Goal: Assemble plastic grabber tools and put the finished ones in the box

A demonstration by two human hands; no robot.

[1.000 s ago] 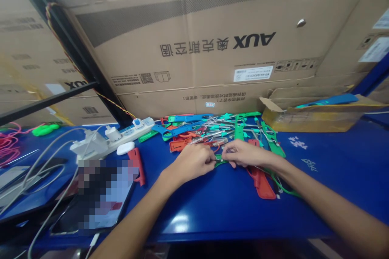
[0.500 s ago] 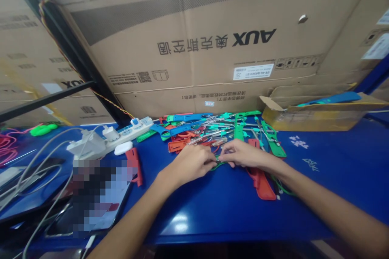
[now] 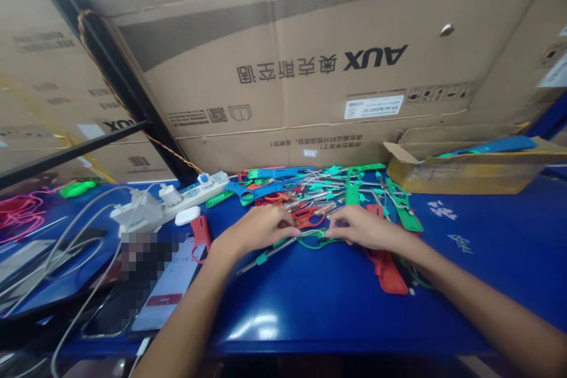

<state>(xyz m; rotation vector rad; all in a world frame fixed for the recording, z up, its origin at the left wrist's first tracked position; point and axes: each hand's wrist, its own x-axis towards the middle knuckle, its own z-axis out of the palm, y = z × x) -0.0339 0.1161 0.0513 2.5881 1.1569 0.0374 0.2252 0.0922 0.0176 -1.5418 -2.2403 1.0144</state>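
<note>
My left hand (image 3: 268, 229) is closed, thumb and fingers pinched around a thin metal rod (image 3: 252, 264) with a teal clip, which slants down to the left. To its right, my right hand (image 3: 358, 227) pinches a green handle piece (image 3: 315, 240) whose loop lies between the two hands. Behind them spreads a pile of red, blue and green plastic handles and metal rods with teal clips (image 3: 325, 189). Red handle pieces (image 3: 390, 274) lie under and beside my right wrist.
A white power strip (image 3: 195, 192) with chargers and cables stands at the left, near a phone (image 3: 166, 295) and a red handle (image 3: 201, 233). An open cardboard box (image 3: 460, 174) is at the back right. Large cartons (image 3: 283, 29) rise behind the blue table (image 3: 301, 307).
My left hand has moved left, away from my right hand, and the rod with its teal clip now shows below it. The green loop is more visible. The view has shifted slightly.
</note>
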